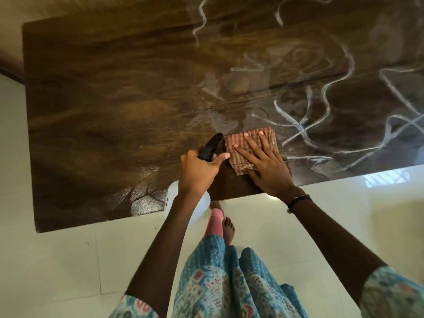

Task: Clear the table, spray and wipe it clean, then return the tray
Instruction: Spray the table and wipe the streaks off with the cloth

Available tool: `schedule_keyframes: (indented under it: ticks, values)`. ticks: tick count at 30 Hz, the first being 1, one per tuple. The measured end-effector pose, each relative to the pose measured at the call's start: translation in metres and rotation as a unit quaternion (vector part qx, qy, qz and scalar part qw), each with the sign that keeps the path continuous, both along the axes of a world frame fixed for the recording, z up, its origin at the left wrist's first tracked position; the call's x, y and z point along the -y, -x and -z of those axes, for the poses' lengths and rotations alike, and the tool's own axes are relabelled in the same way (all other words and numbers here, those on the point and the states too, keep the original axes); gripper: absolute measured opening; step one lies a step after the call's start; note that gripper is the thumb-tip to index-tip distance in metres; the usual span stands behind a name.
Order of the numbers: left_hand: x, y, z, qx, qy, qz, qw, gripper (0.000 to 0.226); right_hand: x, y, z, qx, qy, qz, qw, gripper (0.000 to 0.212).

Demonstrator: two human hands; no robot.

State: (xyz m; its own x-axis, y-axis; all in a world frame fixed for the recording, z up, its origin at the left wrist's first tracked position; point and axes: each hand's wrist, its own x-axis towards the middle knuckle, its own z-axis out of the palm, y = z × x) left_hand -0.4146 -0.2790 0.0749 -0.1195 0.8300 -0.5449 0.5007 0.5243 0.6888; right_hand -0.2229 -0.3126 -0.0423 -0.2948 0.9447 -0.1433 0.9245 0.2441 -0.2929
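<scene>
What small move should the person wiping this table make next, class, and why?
Probably slide the cloth to the right across the table. The right hand presses flat on the cloth at the near edge, and white streaks still cover the wood on that side, while the left part looks mostly free of them. The left hand holds the spray bottle, so no change of grip seems needed.

Right hand (263, 167) flat on cloth (247, 148)
</scene>
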Motion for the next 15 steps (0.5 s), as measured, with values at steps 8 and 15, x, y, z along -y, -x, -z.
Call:
schedule_keyframes:
  ticks: [8,15]
  values:
    - [-0.016,-0.009,0.017,-0.040,-0.016,0.010,0.999,0.040,0.003,0.003,0.001,-0.007,0.002,0.017,1.000,0.058]
    - [-0.025,0.002,0.026,-0.058,-0.001,-0.015,0.998,0.041,0.003,0.002,0.001,-0.016,0.009,0.020,1.000,0.058]
